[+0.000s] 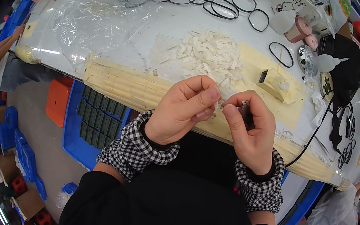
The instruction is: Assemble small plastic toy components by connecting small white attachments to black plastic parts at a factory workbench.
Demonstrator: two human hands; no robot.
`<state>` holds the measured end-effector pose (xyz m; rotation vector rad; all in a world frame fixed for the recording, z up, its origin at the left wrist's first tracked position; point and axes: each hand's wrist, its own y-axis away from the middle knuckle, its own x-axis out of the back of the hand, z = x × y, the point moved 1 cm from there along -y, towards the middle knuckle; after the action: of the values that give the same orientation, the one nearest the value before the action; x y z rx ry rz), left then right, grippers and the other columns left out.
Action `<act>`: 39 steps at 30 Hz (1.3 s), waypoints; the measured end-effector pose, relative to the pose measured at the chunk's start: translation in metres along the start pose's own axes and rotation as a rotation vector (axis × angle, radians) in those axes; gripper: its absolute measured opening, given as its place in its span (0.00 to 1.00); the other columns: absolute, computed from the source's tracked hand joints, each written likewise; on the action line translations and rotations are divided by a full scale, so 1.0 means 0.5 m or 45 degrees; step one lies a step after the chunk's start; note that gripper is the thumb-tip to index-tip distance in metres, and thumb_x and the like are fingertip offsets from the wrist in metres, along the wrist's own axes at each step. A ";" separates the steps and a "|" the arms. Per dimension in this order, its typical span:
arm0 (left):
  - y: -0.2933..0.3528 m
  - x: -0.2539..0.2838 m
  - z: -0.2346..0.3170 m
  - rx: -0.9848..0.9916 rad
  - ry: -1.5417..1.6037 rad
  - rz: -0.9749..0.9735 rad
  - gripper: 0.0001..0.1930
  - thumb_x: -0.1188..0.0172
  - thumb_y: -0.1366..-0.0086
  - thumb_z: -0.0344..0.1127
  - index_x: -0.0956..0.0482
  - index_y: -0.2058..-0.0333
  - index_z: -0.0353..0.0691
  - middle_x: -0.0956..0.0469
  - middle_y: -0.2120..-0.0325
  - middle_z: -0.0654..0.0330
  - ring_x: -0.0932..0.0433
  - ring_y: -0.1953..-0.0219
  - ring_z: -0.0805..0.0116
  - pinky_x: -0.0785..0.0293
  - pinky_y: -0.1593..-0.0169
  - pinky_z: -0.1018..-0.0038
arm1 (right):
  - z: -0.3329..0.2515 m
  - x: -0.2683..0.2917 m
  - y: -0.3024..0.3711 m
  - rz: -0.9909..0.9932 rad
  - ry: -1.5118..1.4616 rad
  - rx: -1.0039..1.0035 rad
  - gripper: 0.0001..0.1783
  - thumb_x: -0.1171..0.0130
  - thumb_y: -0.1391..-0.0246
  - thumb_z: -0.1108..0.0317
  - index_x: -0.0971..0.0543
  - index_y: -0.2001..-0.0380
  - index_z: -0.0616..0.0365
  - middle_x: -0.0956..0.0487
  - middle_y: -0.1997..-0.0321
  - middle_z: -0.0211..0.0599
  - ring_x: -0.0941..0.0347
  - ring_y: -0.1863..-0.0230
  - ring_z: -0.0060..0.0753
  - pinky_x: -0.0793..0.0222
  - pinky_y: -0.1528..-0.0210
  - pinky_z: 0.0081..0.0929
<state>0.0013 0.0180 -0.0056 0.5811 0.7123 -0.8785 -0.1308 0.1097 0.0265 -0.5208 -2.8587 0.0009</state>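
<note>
My left hand is closed in a pinch, thumb against the curled fingers, with a bit of something pale at its fingertips that is too small to name. Facing it across a narrow gap, my right hand is curled around a small dark, shiny piece, mostly hidden by thumb and fingers. Just beyond both hands lies a loose heap of short white strips on the white tabletop. A block wrapped in yellowish tape, with a dark slot in one end, stands right of the heap on a yellow sheet.
Yellowish padding lines the table's near edge. Clear plastic bags lie left; black rubber rings spread along the back. Squeeze bottles and a black bag crowd the right. Below left, a blue crate holds dark rectangular parts.
</note>
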 end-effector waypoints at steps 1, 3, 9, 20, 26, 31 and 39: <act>-0.001 0.003 0.000 0.011 0.041 -0.017 0.08 0.47 0.32 0.36 0.27 0.66 0.37 0.32 0.78 0.69 0.41 0.78 0.83 0.42 0.72 0.86 | -0.002 0.005 -0.001 -0.012 0.097 0.052 0.08 0.39 0.47 0.69 0.26 0.72 0.61 0.30 0.80 0.27 0.39 0.81 0.17 0.44 0.79 0.16; 0.001 0.000 0.005 0.048 0.023 0.011 0.08 0.47 0.32 0.36 0.27 0.67 0.37 0.32 0.78 0.70 0.41 0.78 0.83 0.42 0.72 0.86 | -0.002 0.008 -0.003 -0.024 0.290 0.196 0.10 0.37 0.49 0.66 0.27 0.73 0.60 0.29 0.79 0.31 0.36 0.82 0.23 0.41 0.79 0.20; 0.001 -0.001 0.000 0.058 -0.002 0.002 0.08 0.48 0.32 0.36 0.27 0.67 0.38 0.33 0.78 0.70 0.41 0.78 0.83 0.42 0.72 0.86 | -0.004 0.004 -0.007 -0.029 0.773 0.442 0.18 0.36 0.53 0.55 0.30 0.76 0.56 0.30 0.79 0.33 0.31 0.80 0.35 0.37 0.80 0.28; 0.002 0.003 -0.001 0.033 -0.007 -0.047 0.07 0.47 0.32 0.35 0.27 0.68 0.39 0.33 0.78 0.70 0.40 0.78 0.84 0.42 0.72 0.86 | 0.002 -0.003 -0.006 0.002 0.837 0.448 0.19 0.40 0.52 0.50 0.30 0.76 0.55 0.32 0.80 0.32 0.31 0.80 0.35 0.37 0.80 0.29; 0.000 0.003 -0.002 0.037 -0.015 -0.039 0.07 0.47 0.32 0.34 0.27 0.67 0.38 0.33 0.78 0.70 0.40 0.78 0.84 0.42 0.72 0.86 | 0.000 -0.003 -0.007 -0.006 0.856 0.444 0.19 0.40 0.52 0.50 0.30 0.76 0.54 0.32 0.80 0.32 0.31 0.80 0.35 0.37 0.80 0.29; 0.001 0.002 -0.001 0.032 -0.014 -0.033 0.06 0.46 0.33 0.34 0.27 0.68 0.39 0.32 0.78 0.70 0.40 0.78 0.83 0.41 0.72 0.86 | 0.000 -0.003 -0.006 -0.012 0.877 0.441 0.19 0.40 0.52 0.50 0.30 0.76 0.53 0.33 0.80 0.31 0.31 0.80 0.34 0.37 0.80 0.29; 0.000 0.001 -0.002 0.055 0.043 -0.059 0.06 0.47 0.32 0.34 0.27 0.67 0.39 0.32 0.77 0.70 0.40 0.77 0.84 0.41 0.72 0.86 | -0.003 -0.003 -0.005 -0.008 0.890 0.448 0.18 0.40 0.52 0.50 0.30 0.77 0.53 0.33 0.81 0.31 0.31 0.81 0.34 0.38 0.81 0.28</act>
<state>0.0014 0.0184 -0.0064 0.6215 0.7411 -0.9307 -0.1302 0.1067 0.0279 -0.3461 -2.1139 0.2612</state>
